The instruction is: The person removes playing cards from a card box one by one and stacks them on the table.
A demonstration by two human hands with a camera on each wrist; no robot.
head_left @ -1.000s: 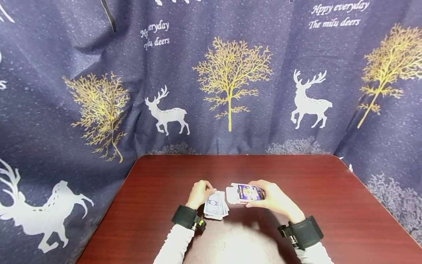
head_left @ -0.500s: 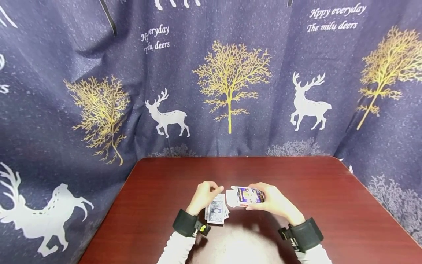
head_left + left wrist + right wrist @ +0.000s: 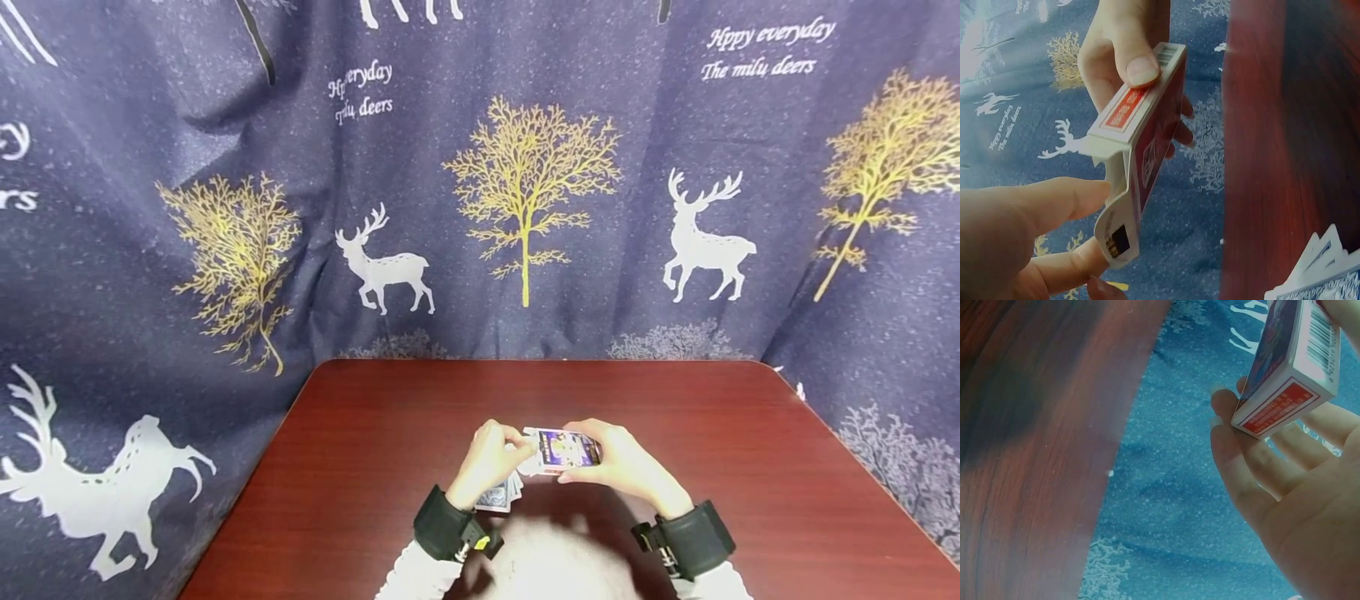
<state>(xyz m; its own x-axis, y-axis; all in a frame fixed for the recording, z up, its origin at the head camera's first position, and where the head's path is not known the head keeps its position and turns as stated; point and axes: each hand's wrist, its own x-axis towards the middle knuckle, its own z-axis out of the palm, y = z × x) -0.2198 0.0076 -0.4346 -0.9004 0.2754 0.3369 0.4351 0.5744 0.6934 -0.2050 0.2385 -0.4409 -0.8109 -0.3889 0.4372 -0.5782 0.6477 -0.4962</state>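
My right hand (image 3: pixel 600 460) grips a card box (image 3: pixel 566 448) a little above the dark red table (image 3: pixel 375 433), thumb on one long edge and fingers on the other. The box (image 3: pixel 1141 119) has a red and white side, a barcode end and an open white flap. My left hand (image 3: pixel 517 443) meets the box at its open end, and its thumb and a finger (image 3: pixel 1066 272) pinch the flap. A fanned pile of blue-backed cards (image 3: pixel 498 496) lies on the table under my left wrist, also in the left wrist view (image 3: pixel 1319 275). The right wrist view shows the box (image 3: pixel 1297 362) resting on my fingers (image 3: pixel 1241 444).
A dark blue curtain (image 3: pixel 525 208) printed with gold trees and white deer hangs behind and beside the table. The table's far edge (image 3: pixel 540 362) meets it. Both wrists wear black bands (image 3: pixel 690 533).
My left hand has left the fanned cards and moved right to the open end of the box, taking the flap. The right hand has kept the box almost still.
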